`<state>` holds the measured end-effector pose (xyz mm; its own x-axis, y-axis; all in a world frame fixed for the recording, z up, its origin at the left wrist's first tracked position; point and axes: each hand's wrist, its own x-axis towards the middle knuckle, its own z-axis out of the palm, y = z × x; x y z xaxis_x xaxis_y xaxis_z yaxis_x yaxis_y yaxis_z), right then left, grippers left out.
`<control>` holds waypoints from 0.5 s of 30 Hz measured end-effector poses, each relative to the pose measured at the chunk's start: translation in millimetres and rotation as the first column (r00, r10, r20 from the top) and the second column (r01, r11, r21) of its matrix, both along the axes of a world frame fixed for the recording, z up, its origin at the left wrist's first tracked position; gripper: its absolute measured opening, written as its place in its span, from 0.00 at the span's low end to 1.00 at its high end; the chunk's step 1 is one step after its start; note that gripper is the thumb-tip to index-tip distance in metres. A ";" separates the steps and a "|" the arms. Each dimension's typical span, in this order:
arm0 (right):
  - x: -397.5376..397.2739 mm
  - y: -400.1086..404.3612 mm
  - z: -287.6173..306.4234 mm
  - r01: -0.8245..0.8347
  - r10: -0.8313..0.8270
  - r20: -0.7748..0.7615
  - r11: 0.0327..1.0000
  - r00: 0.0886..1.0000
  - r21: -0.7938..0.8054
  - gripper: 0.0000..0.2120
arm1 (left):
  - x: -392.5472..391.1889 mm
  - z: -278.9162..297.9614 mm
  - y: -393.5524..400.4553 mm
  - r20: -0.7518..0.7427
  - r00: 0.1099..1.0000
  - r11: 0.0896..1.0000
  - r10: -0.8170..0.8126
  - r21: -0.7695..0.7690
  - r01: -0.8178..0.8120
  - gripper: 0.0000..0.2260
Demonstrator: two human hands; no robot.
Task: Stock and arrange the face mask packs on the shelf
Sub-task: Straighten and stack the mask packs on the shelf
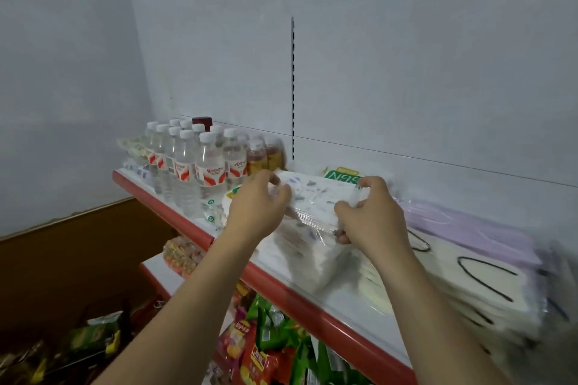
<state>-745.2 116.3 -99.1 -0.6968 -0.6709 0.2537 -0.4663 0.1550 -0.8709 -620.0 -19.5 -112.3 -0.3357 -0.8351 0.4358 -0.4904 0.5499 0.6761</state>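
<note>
You are reaching both bare forearms forward and upward, side by side. Your left hand (256,203) is curling its fingers into a pinch, while your right hand (370,209) is gripping with bent fingers, knuckles facing you.

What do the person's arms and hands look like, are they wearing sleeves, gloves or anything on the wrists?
Both arms are bare up to the bottom edge of the picture, with no sleeves showing. The left hand and right hand wear no gloves. No watch, bracelet or band shows on either wrist, and no ring is visible on the fingers, though they are slightly blurred.
</note>
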 end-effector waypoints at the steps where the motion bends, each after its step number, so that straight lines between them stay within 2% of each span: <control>1: 0.0 -8.2 -0.6 0.027 -0.027 -0.002 0.999 1.000 0.040 0.19 | -1.8 -2.7 -12.9 0.052 0.998 0.999 -0.018 -0.030 0.020 0.13; 5: 5.7 -27.1 -11.6 0.161 -0.127 -0.133 0.943 0.983 0.291 0.25 | -10.0 -21.8 -47.9 0.322 0.946 0.987 -0.047 -0.133 0.095 0.16; 7: 9.3 -31.0 -15.7 0.224 -0.168 -0.179 0.906 0.969 0.360 0.25 | -13.1 -31.0 -55.7 0.386 0.921 0.974 -0.042 -0.190 0.124 0.16; 11: 13.4 -34.2 -18.5 0.307 -0.237 -0.214 0.862 0.948 0.404 0.22 | -16.9 -35.8 -68.0 0.297 0.943 0.957 -0.148 -0.198 0.212 0.14; 15: 16.5 -33.1 -19.8 0.425 -0.370 -0.217 0.843 0.903 0.330 0.23 | -22.8 -31.0 -71.7 0.172 0.959 0.931 -0.227 -0.252 0.265 0.12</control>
<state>-728.6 83.2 -118.9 -0.8990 -0.4065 0.1629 -0.4083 0.6434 -0.6476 -642.8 -91.2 -143.3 -0.5881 -0.5762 0.5676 -0.3936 0.8169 0.4216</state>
